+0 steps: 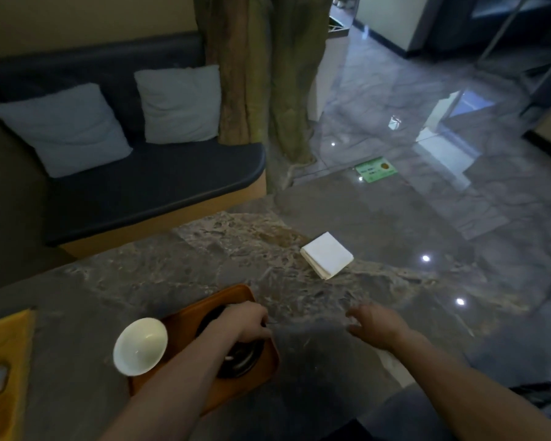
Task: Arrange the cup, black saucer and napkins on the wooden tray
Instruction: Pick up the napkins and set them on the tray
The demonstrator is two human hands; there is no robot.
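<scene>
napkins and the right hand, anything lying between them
Nothing: in the head view only bare marble table runs from the open right hand up to the napkins.

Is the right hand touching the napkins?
Apart. The head view shows bare marble table between the open right hand and the napkins.
</scene>
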